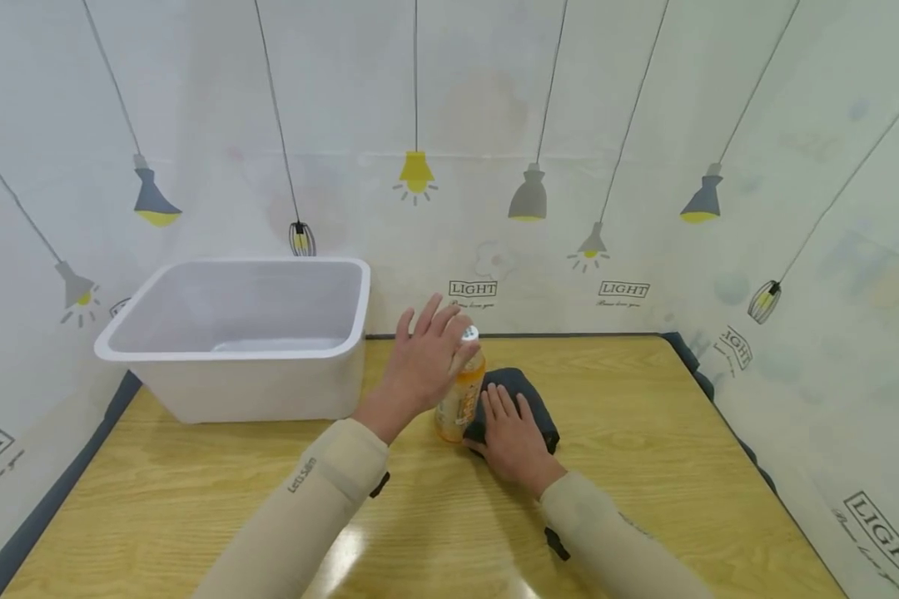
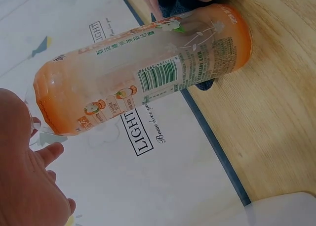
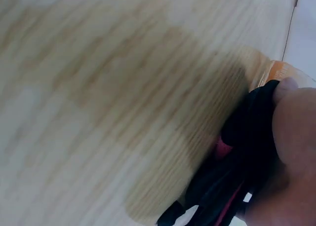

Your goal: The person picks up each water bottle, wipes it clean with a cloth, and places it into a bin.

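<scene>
Resting flat on a dark cloth [image 1: 520,408], the right hand [image 1: 513,437] lies nearest, its fingers straight and spread, pressing the cloth down on the table [image 1: 644,433]. In the right wrist view the cloth [image 3: 242,157] is bunched dark under the hand [image 3: 291,152], with a streak of pink showing in its folds and the wood grain blurred beside it.

Just left of the cloth, touching its edge, stands a bottle [image 1: 460,395] with an orange label and a white cap, upright on the table. The left hand [image 1: 423,366] is at the bottle's upper part, just beyond the right hand: its fingers are extended and fanned, open, the thumb side against the bottle near the cap. Whether the palm truly touches the bottle cannot be told from the head view. In the left wrist view the bottle [image 2: 143,70] fills the frame, barcode facing the camera, with the hand [image 2: 29,181] at its cap end, fingers loose.

Farther back to the left, a white tub [image 1: 232,349] sits on the table, well apart from both hands.
</scene>
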{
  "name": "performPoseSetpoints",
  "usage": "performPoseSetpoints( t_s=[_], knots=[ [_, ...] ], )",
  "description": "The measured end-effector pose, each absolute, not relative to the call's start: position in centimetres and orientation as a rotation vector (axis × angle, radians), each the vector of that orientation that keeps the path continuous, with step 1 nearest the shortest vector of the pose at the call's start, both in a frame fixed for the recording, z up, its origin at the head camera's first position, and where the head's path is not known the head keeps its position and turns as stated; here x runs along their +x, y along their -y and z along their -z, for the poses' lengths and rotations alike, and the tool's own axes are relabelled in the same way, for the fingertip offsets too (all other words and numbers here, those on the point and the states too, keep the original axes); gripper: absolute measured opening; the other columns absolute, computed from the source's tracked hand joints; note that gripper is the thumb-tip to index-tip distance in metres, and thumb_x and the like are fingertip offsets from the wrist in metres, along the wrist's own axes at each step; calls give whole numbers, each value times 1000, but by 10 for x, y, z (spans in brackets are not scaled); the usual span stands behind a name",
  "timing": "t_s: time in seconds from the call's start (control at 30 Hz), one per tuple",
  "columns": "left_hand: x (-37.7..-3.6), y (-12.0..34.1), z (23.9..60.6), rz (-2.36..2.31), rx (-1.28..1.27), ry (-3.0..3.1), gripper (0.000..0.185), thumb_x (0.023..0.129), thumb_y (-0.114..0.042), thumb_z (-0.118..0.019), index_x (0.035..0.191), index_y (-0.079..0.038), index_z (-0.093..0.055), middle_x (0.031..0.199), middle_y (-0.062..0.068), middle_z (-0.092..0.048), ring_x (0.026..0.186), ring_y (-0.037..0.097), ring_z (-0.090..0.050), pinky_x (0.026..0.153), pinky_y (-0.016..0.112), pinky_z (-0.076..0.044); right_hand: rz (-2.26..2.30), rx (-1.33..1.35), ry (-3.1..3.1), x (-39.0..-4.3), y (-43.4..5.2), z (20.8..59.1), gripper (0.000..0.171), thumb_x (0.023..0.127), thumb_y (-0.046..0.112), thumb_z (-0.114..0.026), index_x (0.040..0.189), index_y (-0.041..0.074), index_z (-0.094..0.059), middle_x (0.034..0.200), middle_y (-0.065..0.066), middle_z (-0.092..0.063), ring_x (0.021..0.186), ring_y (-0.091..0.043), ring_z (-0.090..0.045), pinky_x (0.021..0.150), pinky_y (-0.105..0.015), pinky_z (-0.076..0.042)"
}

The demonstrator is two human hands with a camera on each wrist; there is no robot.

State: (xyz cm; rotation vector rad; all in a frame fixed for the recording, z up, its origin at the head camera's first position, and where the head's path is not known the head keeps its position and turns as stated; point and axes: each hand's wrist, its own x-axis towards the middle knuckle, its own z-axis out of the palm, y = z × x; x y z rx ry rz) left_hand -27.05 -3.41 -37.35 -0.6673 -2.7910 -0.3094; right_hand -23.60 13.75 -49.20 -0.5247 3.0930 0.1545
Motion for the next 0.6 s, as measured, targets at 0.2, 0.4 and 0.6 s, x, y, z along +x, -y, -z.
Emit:
performPoseSetpoints(
  t_s=[0.2, 0.4, 0.6],
  knots=[
    [-269, 33, 372, 318, -674, 2806, 52, 103, -54, -21, 143, -25, -39, 161, -1, -26, 153, 23, -6, 121, 56, -10, 10, -486, -3043, -237, -140, 489, 79, 99, 58, -37, 153, 2, -24, 161, -16, -22, 151, -30, -19, 121, -53, -16],
    [-268, 33, 373, 334, -665, 2798, 50, 104, -53, -23, 142, -26, -39, 161, 0, -27, 153, 23, -7, 120, 56, -10, 259, -530, -3114, -236, -140, 474, 71, 102, 48, -40, 152, 0, -28, 158, -17, -30, 149, -30, -25, 121, -52, -19],
    [-269, 34, 373, 372, -666, 2791, 46, 104, -51, -27, 140, -25, -40, 160, 0, -28, 153, 23, -7, 120, 56, -9, 649, -589, -3217, -241, -141, 451, 61, 103, 37, -46, 149, -2, -35, 151, -20, -41, 140, -36, -41, 116, -51, -30]
  ],
)
